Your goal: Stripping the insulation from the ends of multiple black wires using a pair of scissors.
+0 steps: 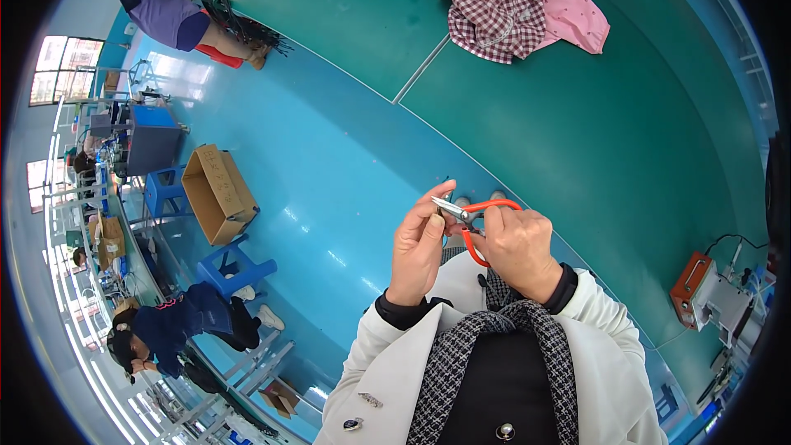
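My right hand [521, 251] is closed around a pair of scissors [456, 211] with red-orange loop handles and short silver blades. The blades point left, toward the fingertips of my left hand [418, 247]. Thumb and fingers of that hand are pinched together right by the blade tips. Something small and dark seems to sit between them, but it is too small and too covered to name. Both hands are raised in front of my body, near the edge of the green table [577, 140].
A checked cloth [494, 12] and a pink cloth [573, 16] lie at the table's far side. An orange-and-white machine [694, 290] stands at right. On the blue floor to the left are a cardboard box [218, 195] and blue stools [235, 268]. Two other people sit or stand at left.
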`<state>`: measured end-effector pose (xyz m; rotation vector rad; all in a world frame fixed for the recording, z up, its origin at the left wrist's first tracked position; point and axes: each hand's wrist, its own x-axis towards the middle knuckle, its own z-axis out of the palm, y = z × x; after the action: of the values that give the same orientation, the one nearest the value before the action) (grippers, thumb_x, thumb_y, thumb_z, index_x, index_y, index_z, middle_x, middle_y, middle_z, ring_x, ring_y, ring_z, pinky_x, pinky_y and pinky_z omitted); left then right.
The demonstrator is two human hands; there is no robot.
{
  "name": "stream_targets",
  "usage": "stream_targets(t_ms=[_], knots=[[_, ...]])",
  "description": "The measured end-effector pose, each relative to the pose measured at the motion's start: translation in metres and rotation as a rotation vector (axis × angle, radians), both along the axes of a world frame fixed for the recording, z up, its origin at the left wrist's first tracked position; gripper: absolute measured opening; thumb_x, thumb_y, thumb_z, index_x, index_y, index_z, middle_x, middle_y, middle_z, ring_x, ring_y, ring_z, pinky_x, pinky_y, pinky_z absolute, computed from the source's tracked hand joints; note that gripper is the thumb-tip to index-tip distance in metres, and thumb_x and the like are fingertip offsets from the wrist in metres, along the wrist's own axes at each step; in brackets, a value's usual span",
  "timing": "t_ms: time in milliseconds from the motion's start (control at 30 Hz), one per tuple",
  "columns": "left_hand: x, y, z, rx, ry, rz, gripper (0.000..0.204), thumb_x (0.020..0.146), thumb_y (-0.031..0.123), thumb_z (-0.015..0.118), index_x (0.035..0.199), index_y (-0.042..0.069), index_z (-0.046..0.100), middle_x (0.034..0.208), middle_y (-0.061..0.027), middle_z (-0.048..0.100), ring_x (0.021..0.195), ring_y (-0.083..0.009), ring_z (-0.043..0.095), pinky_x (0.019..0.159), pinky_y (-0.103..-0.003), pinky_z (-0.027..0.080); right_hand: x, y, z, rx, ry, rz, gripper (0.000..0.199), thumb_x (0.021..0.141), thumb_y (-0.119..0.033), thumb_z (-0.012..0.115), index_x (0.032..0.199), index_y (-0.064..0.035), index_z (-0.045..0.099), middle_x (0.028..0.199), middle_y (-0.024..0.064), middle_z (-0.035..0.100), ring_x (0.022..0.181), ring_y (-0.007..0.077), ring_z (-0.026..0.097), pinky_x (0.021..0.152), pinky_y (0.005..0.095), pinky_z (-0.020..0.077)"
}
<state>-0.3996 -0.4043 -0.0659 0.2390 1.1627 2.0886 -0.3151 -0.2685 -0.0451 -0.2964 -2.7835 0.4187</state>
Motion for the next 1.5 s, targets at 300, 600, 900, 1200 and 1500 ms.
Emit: stream_targets(t_ms=[300,600,900,1200,1500], knots=[[-0.004,-0.003,-0.003,0.001,0.022,0.033,0.019,0.097,0.008,0.048,0.112,0.005,0.061,0.135,-0.013,0.046,0.084,-0.0101,0.049,0.077,-0.028,0.042,-0.01,0.01,0.007,-0.196,0.048,-0.042,0.049,0.065,-0.046,0.077,0.077,-0.0032,0.057,0.063,0.0049,0.053,0.054,0.0204,0.055,0.049,0.0327,0.0391],[-0.001,-0.002,0.013,-0.085,-0.081,0.068,0.019,0.097,0.006,0.048,0.111,0.001,0.061,0.134,-0.0124,0.047,0.081,-0.0087,0.05,0.074,-0.026,0.045,-0.009,0.011,0.005,0.007,0.077,-0.078,0.051,0.06,-0.047,0.079,0.077,-0.0067,0.053,0.075,0.0065,0.047,0.066,0.0223,0.049,0.057,0.0346,0.0328],[0.004,0.002,0.02,-0.178,0.013,0.079,0.018,0.097,0.007,0.048,0.106,0.0,0.062,0.133,-0.0148,0.046,0.075,-0.0111,0.048,0.07,-0.029,0.043,-0.007,0.012,0.005,0.094,0.085,-0.06,0.047,0.058,-0.039,0.08,0.076,-0.0067,0.051,0.075,0.0067,0.048,0.068,0.0215,0.05,0.059,0.0346,0.034],[0.004,0.002,0.017,-0.232,0.197,0.033,0.016,0.096,0.005,0.05,0.103,-0.003,0.061,0.131,-0.0156,0.047,0.072,-0.0121,0.046,0.068,-0.028,0.041,-0.002,0.013,-0.002,0.134,0.113,-0.046,0.035,0.062,-0.028,0.077,0.069,-0.0079,0.049,0.064,0.0035,0.046,0.056,0.0182,0.048,0.052,0.0319,0.0336],[0.009,0.018,0.02,-0.279,0.303,-0.049,0.014,0.095,0.005,0.052,0.102,-0.002,0.061,0.133,-0.0156,0.046,0.079,-0.0129,0.05,0.071,-0.028,0.043,0.015,0.031,-0.008,0.054,0.178,-0.11,0.031,0.071,-0.024,0.076,0.068,-0.005,0.052,0.058,0.0039,0.049,0.049,0.0185,0.049,0.048,0.0299,0.0349]])
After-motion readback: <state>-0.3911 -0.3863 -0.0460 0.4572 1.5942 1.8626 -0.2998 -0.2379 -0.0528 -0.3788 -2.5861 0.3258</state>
